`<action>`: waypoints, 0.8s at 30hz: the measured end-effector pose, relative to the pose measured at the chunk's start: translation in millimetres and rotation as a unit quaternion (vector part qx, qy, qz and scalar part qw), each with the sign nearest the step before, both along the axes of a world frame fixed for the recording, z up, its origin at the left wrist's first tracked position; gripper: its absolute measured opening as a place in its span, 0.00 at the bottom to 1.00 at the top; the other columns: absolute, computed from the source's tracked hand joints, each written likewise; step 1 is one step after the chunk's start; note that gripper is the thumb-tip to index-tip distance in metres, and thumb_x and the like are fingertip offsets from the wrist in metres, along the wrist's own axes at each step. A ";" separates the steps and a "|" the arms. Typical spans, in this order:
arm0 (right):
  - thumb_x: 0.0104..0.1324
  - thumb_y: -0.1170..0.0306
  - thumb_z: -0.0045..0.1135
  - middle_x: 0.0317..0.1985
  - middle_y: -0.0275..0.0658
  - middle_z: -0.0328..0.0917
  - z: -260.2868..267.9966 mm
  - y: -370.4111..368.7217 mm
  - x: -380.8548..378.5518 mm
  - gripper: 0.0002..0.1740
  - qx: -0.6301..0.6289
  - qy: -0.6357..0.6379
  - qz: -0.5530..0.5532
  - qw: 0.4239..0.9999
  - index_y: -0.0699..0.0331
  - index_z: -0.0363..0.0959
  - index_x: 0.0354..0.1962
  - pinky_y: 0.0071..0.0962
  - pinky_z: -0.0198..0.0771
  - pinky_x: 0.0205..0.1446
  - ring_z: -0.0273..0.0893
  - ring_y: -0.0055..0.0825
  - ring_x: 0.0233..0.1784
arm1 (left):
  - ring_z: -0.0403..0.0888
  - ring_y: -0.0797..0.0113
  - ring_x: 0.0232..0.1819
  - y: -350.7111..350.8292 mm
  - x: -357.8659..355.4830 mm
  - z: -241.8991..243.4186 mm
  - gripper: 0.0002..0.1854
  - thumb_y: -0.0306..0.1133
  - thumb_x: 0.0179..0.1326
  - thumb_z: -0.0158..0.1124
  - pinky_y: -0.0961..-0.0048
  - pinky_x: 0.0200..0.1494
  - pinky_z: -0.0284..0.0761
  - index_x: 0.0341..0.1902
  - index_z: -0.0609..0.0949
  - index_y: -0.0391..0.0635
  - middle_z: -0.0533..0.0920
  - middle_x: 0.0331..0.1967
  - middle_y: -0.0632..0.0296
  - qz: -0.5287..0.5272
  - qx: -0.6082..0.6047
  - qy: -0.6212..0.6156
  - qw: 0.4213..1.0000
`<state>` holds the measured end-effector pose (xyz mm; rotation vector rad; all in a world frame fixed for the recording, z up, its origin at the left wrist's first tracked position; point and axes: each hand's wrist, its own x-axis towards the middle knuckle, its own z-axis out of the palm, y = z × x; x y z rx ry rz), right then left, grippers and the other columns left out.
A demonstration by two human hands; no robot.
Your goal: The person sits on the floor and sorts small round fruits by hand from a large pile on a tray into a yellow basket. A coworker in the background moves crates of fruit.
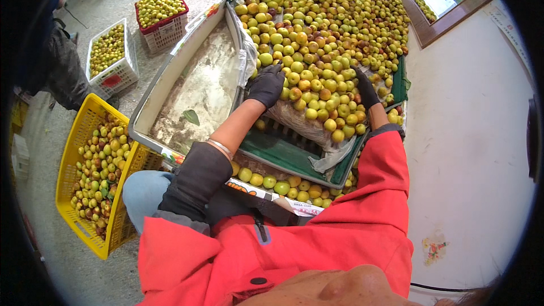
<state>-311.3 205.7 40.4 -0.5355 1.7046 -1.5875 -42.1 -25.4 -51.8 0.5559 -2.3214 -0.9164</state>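
Note:
A large heap of green-yellow and reddish jujube fruits [323, 29] spreads over a green-lined sorting bed before me. My left hand [267, 86], in a black glove, touches the heap's near left edge, its fingertips partly hidden among the fruits. On the right side, my black-gloved right hand [366, 88] lies along the heap with its fingers pointing away from me. Between the hands, fruits rest on a crumpled clear plastic sheet [297, 118]. Below it is a green-lined tray [280, 153] with a dark slatted opening. Whether either hand grips a fruit is hidden.
Left of the bed is a shallow tray [163, 106] with a leaf in it. A yellow crate [68, 165], a white crate [123, 68] and a red-rimmed crate [163, 36] hold fruits. Another person's leg [63, 63] is at far left. A white wall [459, 136] runs along the right.

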 end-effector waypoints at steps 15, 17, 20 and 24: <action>0.76 0.53 0.41 0.69 0.34 0.64 3.2 -33.1 80.5 0.29 0.052 0.043 0.202 0.977 0.58 0.64 0.68 0.24 0.59 0.72 0.63 0.22 0.70 | 0.73 0.47 0.62 8.3 17.6 37.3 0.21 0.41 0.73 0.41 0.58 0.66 0.65 0.61 0.74 0.44 0.75 0.63 0.46 -0.071 0.037 -0.063 0.995; 0.72 0.47 0.48 0.63 0.36 0.69 -5.2 -39.2 87.7 0.33 0.064 0.014 0.172 0.983 0.61 0.68 0.63 0.24 0.66 0.66 0.70 0.24 0.63 | 0.72 0.48 0.64 -6.7 15.4 30.1 0.24 0.44 0.74 0.41 0.60 0.68 0.63 0.65 0.73 0.45 0.75 0.63 0.47 -0.149 0.003 -0.106 0.983; 0.76 0.52 0.41 0.67 0.35 0.66 -15.8 -21.9 88.0 0.30 0.057 0.070 0.208 0.974 0.62 0.65 0.67 0.24 0.57 0.72 0.64 0.24 0.68 | 0.77 0.50 0.58 19.7 13.7 49.5 0.25 0.48 0.74 0.40 0.62 0.64 0.67 0.61 0.77 0.46 0.78 0.59 0.46 -0.181 0.091 -0.113 0.973; 0.76 0.65 0.40 0.67 0.34 0.68 27.9 -41.8 131.8 0.24 0.074 0.176 0.397 0.898 0.59 0.65 0.67 0.29 0.55 0.74 0.63 0.23 0.69 | 0.82 0.59 0.50 7.0 25.5 37.0 0.27 0.51 0.75 0.42 0.68 0.57 0.73 0.58 0.80 0.45 0.86 0.45 0.53 -0.208 0.215 -0.072 0.951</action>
